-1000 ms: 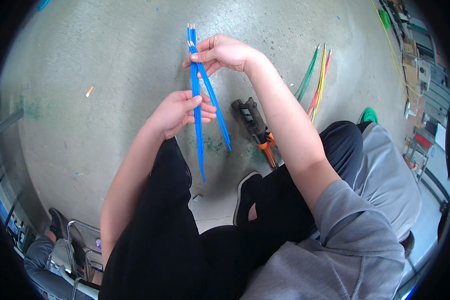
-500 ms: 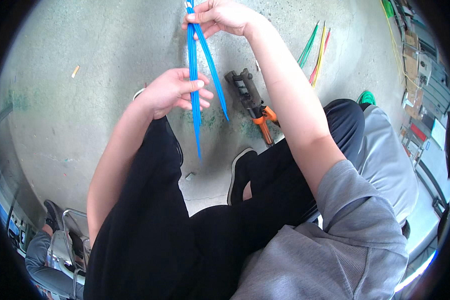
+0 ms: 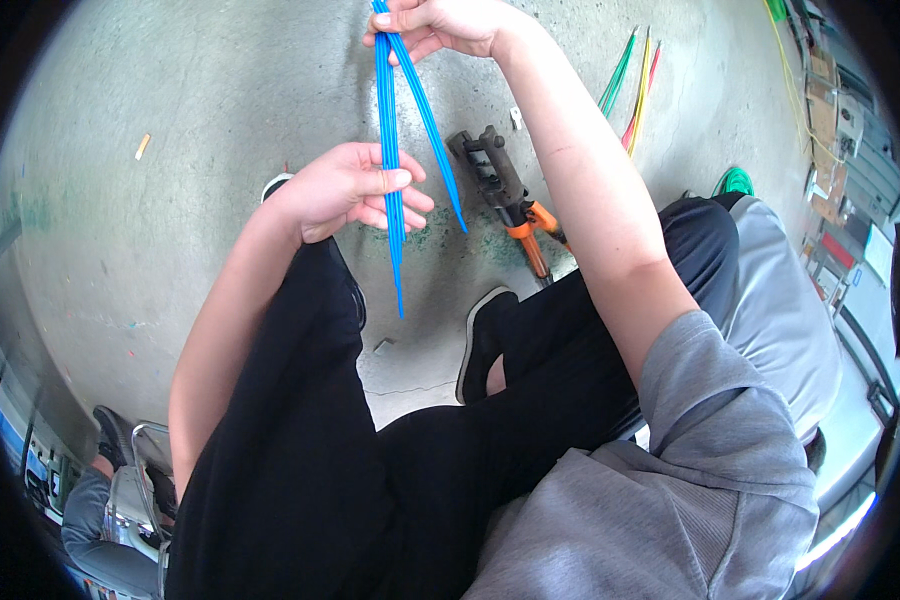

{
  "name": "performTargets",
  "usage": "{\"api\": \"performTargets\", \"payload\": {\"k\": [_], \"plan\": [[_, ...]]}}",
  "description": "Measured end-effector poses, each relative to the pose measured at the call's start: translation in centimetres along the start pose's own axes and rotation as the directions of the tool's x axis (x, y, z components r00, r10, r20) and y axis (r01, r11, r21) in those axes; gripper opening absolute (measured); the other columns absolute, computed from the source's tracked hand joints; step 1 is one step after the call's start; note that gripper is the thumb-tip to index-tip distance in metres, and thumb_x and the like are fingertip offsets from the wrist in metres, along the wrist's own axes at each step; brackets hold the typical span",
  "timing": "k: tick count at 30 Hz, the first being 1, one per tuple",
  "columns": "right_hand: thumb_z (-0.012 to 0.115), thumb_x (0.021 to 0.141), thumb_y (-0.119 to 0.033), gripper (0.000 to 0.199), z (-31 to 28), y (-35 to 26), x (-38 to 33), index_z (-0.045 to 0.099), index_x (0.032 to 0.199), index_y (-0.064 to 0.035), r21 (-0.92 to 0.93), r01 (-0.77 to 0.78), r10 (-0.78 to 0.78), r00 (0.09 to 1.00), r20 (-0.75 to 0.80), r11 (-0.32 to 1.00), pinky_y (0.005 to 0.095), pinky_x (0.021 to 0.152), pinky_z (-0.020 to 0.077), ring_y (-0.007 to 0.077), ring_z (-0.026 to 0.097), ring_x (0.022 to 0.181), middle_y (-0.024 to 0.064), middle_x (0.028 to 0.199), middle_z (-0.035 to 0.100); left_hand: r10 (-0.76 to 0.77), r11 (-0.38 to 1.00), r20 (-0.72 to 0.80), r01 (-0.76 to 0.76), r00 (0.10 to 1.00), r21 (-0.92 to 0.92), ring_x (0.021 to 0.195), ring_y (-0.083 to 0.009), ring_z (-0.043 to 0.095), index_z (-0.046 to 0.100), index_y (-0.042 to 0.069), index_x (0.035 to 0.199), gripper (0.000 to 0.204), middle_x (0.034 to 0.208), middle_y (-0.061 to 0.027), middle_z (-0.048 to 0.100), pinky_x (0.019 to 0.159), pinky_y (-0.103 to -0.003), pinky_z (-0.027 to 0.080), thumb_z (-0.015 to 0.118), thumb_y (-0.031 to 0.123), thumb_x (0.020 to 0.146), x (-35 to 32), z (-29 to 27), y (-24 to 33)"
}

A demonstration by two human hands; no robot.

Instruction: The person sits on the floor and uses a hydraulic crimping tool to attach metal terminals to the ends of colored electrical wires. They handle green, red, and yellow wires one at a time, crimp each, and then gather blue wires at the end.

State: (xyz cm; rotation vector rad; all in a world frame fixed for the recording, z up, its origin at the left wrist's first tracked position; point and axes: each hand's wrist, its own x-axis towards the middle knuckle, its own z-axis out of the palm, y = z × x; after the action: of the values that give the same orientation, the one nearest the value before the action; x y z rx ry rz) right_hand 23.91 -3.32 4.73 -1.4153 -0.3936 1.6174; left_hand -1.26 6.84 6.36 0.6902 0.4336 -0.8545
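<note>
A bundle of thin blue wires (image 3: 387, 110) hangs downward between my hands, its upper end at the top edge of the view. My right hand (image 3: 445, 26) pinches the bundle near that upper end. Lower down, my left hand (image 3: 345, 190) holds the main strand group between thumb and fingers, with the other fingers loosely spread behind it. A smaller group of the blue wires (image 3: 435, 140) splays off to the right, outside my left hand. The lower tips point toward the floor.
A black and orange hand tool, like a hydraulic crimper (image 3: 500, 180), lies on the concrete floor right of the wires. Farther right are green wires (image 3: 620, 72), yellow wires (image 3: 642, 95) and red wires (image 3: 652, 75). People sit close by on both sides, one beside a metal-framed chair (image 3: 148, 428).
Both hands keep their grip on the blue wires. The smaller splayed group has swung slightly to the right, and the view has shifted a little.
</note>
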Motion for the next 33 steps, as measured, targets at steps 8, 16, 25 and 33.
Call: {"api": "performTargets", "payload": {"k": [8, 16, 25, 33], "plan": [[0.071, 0.098, -0.029, 0.029, -0.2, 0.5, 0.0, 0.075, 0.111, -0.0032, -0.050, -0.054, 0.051, 0.997, -0.062, 0.997, 0.0311, 0.076, 0.0608, 0.0171, 0.075, 0.085, 0.0089, 0.101, 0.077, -0.035, 0.999, 0.008, 0.035, 0.999, 0.015, 0.100, -0.0303, 0.075, 0.057, 0.001, 0.125, 0.032, 0.115, -0.0225, 0.071, 0.084, -0.038, 0.063, 0.061, 0.024, 0.104, 0.3, -0.1, 0.1], [0.075, 0.095, -0.032, 0.032, -1.1, 1.0, -0.3, 0.077, 0.111, -0.0051, -0.137, -0.028, 0.007, 0.989, -0.148, 0.990, 0.0269, 0.076, 0.0613, 0.0133, 0.075, 0.087, 0.0063, 0.106, 0.078, 0.042, 0.992, -0.011, -0.043, 0.999, -0.119, 0.101, -0.0311, 0.074, 0.053, 0.000, 0.129, 0.030, 0.114, -0.0229, 0.071, 0.090, -0.042, 0.062, 0.057, 0.020, 0.106, 1.0, -0.7, 0.2], [0.075, 0.095, -0.033, 0.031, -0.9, 1.6, 0.1, 0.076, 0.111, -0.0059, -0.130, -0.072, 0.049, 0.983, -0.174, 0.989, 0.0259, 0.075, 0.0610, 0.0122, 0.075, 0.088, 0.0062, 0.106, 0.078, 0.155, 0.981, -0.387, -0.187, 0.909, -0.046, 0.095, -0.0295, 0.074, 0.045, 0.000, 0.123, 0.026, 0.109, -0.0228, 0.072, 0.086, -0.041, 0.063, 0.058, 0.008, 0.102, 1.9, -0.4, -0.7], [0.075, 0.095, -0.034, 0.034, 0.2, 2.5, 1.1, 0.076, 0.113, -0.0056, -0.143, -0.042, 0.024, 0.992, -0.127, 0.989, 0.0263, 0.075, 0.0608, 0.0105, 0.074, 0.088, 0.0055, 0.106, 0.078, 0.145, 0.941, -0.435, -0.260, 0.889, -0.218, 0.093, -0.0271, 0.074, 0.052, 0.004, 0.107, 0.011, 0.109, -0.0199, 0.072, 0.085, -0.041, 0.062, 0.060, 0.004, 0.100, 1.7, -1.1, -2.3]]}}
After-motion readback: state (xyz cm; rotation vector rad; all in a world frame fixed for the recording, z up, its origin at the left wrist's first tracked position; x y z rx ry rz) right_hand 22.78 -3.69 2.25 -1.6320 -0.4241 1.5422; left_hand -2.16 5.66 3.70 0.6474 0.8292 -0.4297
